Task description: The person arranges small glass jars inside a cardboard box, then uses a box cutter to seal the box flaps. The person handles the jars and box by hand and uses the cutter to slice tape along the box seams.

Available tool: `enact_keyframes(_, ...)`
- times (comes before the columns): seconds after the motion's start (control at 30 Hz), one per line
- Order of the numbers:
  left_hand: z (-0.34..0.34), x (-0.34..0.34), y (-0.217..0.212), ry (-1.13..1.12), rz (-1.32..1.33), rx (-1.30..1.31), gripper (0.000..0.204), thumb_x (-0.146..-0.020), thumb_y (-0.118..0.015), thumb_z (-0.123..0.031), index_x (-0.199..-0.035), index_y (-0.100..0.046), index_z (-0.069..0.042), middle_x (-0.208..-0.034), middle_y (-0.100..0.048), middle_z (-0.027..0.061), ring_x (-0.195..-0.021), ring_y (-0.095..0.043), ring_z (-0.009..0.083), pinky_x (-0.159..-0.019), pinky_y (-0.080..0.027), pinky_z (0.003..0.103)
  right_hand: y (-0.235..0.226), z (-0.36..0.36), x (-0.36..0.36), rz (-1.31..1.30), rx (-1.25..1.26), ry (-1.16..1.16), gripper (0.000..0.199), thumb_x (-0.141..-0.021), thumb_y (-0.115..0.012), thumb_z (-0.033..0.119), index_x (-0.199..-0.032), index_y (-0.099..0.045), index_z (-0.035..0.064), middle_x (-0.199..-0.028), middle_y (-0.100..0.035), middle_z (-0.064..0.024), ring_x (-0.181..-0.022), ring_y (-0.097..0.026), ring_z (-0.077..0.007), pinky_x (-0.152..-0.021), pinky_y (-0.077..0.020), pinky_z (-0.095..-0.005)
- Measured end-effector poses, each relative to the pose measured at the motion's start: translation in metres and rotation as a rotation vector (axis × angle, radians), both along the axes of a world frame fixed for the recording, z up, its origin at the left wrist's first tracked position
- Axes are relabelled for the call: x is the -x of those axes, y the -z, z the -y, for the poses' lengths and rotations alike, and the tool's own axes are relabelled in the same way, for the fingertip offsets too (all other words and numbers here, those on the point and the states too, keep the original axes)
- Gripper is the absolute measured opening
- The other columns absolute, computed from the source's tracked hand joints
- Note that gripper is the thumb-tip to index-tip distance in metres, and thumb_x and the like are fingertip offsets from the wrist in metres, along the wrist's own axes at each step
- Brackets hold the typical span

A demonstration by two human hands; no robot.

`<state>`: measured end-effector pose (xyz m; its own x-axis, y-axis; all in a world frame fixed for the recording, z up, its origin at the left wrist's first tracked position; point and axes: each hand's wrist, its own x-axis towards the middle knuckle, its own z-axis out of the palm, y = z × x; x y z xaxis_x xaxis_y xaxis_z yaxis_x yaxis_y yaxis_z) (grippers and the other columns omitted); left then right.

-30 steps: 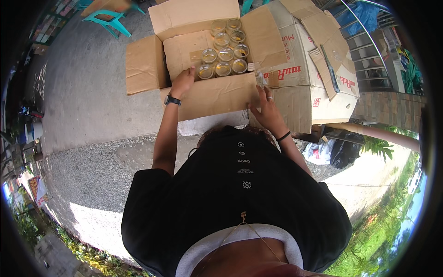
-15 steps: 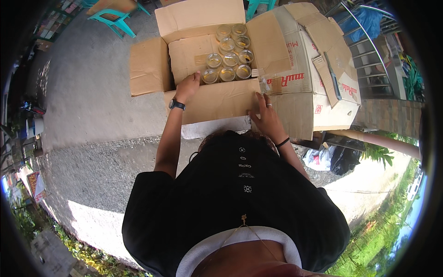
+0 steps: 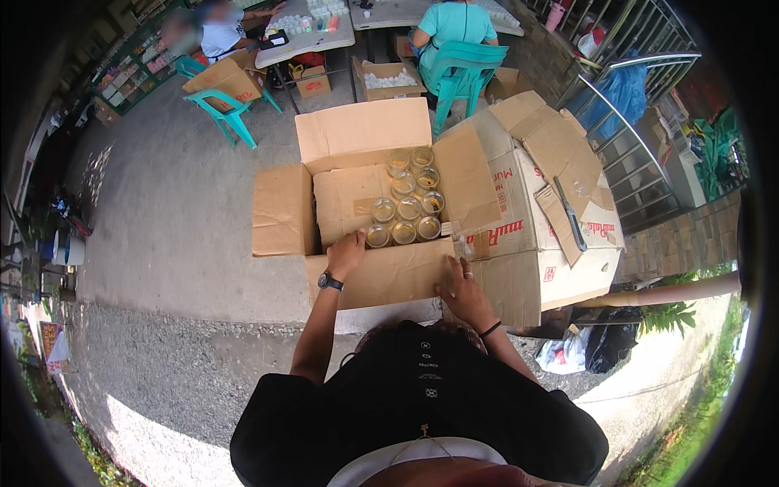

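On concrete, both hands (image 3: 347,253) (image 3: 461,290) touch the jar-filled carton (image 3: 381,276).

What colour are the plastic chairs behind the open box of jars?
Teal green, both chairs, seen clearly in the head view beyond the box.

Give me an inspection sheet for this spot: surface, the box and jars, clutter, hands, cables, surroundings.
Surface: grey concrete ground, gravel strip nearer the person.
Job's things: open cardboard box, flaps spread; glass jars upright in rows on its right side, a cardboard sheet over the left side.
Clutter: second cardboard box alongside, a utility knife on top; dark bags on the ground.
Hands: left hand at the box's near edge by the nearest jars; right hand flat on the near flap.
Cables: nothing seen.
Surroundings: teal plastic chairs, tables with seated people, metal railing.
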<state>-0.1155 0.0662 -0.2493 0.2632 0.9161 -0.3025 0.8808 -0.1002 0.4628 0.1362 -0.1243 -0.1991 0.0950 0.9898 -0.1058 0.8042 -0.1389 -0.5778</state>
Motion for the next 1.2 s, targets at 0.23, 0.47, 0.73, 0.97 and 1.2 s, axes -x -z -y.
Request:
enact_keyframes(0.23, 0.000, 0.002, 0.001, 0.000, 0.011, -0.012, 0.057, -0.103, -0.023, -0.047, -0.111, -0.064, -0.008, -0.111, -0.066, 0.0182, -0.102, -0.063, 0.0389, -0.090, -0.048, 0.049, -0.011, -0.004, 0.006, -0.010, 0.019, -0.022, 0.073, -0.089, -0.064, 0.030, -0.145, -0.026, 0.0040, -0.141, -0.032, -0.0392, -0.117, -0.049, -0.0549, -0.097, -0.0468, -0.0522)
enact_keyframes(0.47, 0.000, 0.003, 0.006, 0.019, -0.023, -0.010, 0.056, -0.103, -0.023, -0.047, -0.113, -0.064, -0.009, -0.112, -0.067, 0.0179, -0.103, -0.063, 0.0382, -0.089, -0.048, 0.049, -0.003, -0.002, 0.004, 0.008, 0.001, -0.022, 0.073, -0.088, -0.064, 0.030, -0.145, -0.026, 0.0027, -0.139, -0.034, -0.0404, -0.119, -0.048, -0.0547, -0.097, -0.0474, -0.0513)
enact_keyframes(0.73, 0.001, 0.003, 0.011, 0.008, -0.003, -0.085, 0.056, -0.103, -0.022, -0.045, -0.107, -0.066, -0.009, -0.105, -0.069, 0.0165, -0.096, -0.066, 0.0377, -0.084, -0.051, 0.052, -0.006, -0.002, 0.004, 0.004, 0.020, -0.023, 0.073, -0.089, -0.064, 0.030, -0.144, -0.026, 0.0021, -0.139, -0.034, -0.0407, -0.118, -0.049, -0.0547, -0.097, -0.0475, -0.0509)
enact_keyframes(0.97, 0.001, 0.004, 0.008, -0.011, -0.015, -0.013, 0.054, -0.102, -0.023, -0.048, -0.114, -0.064, -0.014, -0.107, -0.068, 0.0165, -0.102, -0.064, 0.0372, -0.090, -0.048, 0.048, -0.010, -0.003, 0.005, -0.021, 0.027, -0.031, 0.074, -0.089, -0.064, 0.030, -0.145, -0.025, 0.0023, -0.141, -0.033, -0.0395, -0.118, -0.049, -0.0546, -0.097, -0.0476, -0.0512)
enact_keyframes(1.2, 0.005, 0.003, 0.006, 0.002, 0.032, -0.090, 0.054, -0.104, -0.023, -0.043, -0.107, -0.064, -0.009, -0.105, -0.069, 0.0158, -0.097, -0.065, 0.0379, -0.086, -0.050, 0.051, -0.004, 0.000, -0.008, 0.104, -0.071, 0.006, 0.071, -0.088, -0.065, 0.028, -0.143, -0.030, -0.0006, -0.138, -0.037, -0.0390, -0.120, -0.048, -0.0529, -0.096, -0.0475, -0.0503)
